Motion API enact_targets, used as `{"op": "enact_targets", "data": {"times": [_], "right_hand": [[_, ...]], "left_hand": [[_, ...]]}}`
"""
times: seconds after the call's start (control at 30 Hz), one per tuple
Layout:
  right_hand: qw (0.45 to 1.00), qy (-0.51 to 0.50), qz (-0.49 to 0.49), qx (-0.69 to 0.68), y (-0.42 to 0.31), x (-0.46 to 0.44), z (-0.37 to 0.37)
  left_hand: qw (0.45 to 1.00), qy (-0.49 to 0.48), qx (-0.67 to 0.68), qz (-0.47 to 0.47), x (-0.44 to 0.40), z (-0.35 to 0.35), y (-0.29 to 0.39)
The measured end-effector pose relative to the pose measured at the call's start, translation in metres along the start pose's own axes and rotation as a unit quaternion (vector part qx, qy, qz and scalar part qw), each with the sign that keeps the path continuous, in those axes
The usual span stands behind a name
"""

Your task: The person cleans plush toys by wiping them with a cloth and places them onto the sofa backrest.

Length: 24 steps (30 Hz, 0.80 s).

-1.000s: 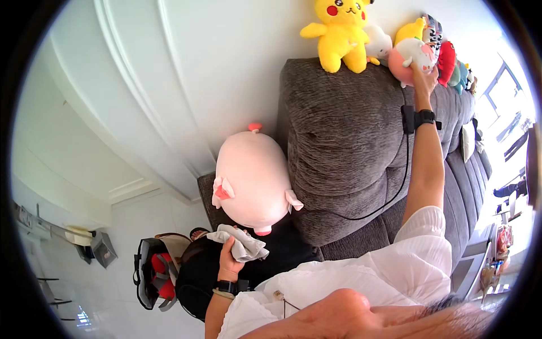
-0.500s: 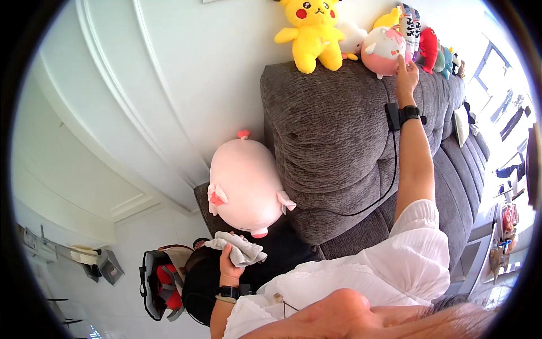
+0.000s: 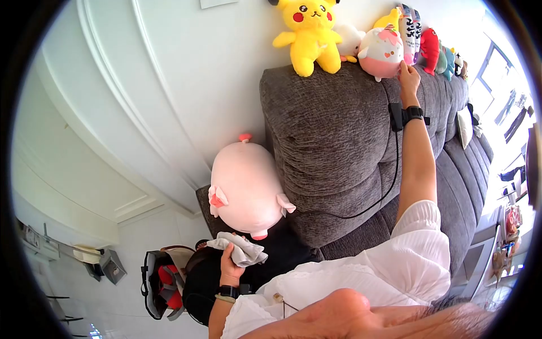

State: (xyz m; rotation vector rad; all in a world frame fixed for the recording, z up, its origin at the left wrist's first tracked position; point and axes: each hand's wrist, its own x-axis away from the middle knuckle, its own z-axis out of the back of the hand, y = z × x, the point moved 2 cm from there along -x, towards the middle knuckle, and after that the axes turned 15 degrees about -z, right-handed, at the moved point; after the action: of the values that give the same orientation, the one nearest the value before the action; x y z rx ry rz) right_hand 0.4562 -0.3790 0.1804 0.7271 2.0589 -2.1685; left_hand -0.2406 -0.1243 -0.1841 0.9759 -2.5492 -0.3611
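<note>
My left hand [image 3: 230, 268] is closed around a crumpled light-grey cloth [image 3: 244, 251], held in front of my body beside a large pink pig plush [image 3: 247, 186]. My right arm reaches up to the top of the sofa back. There my right hand [image 3: 409, 79] grips the right side of a round white-and-pink plush toy [image 3: 381, 55] between thumb and fingers. A yellow Pikachu plush [image 3: 314, 42] sits left of that toy, and a white plush [image 3: 350, 40] shows partly behind it.
Along the grey sofa back [image 3: 327, 124] stand a red plush [image 3: 430, 52], a packet-shaped plush [image 3: 410, 34] and several smaller toys. A black cable [image 3: 395, 169] hangs from my right wrist. On the floor sits an open bag [image 3: 161, 282] with red contents.
The round plush toy has turned more upright and moved slightly left and down. My right hand has shifted a little lower at its side. My left hand stays on the cloth.
</note>
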Motion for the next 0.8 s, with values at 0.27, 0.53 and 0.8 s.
{"op": "enact_targets", "data": {"times": [0.27, 0.53, 0.8], "right_hand": [[0.954, -0.227, -0.030, -0.194, -0.032, 0.052, 0.001], [0.763, -0.542, -0.124, -0.330, -0.112, 0.320, 0.021], [0.687, -0.645, -0.273, -0.196, -0.086, 0.491, -0.017]], "left_hand": [[0.990, -0.110, -0.084, -0.009, 0.014, -0.026, 0.015], [0.941, -0.247, -0.183, -0.137, 0.041, -0.153, 0.051], [0.940, -0.264, -0.196, -0.087, 0.048, -0.167, 0.034]]}}
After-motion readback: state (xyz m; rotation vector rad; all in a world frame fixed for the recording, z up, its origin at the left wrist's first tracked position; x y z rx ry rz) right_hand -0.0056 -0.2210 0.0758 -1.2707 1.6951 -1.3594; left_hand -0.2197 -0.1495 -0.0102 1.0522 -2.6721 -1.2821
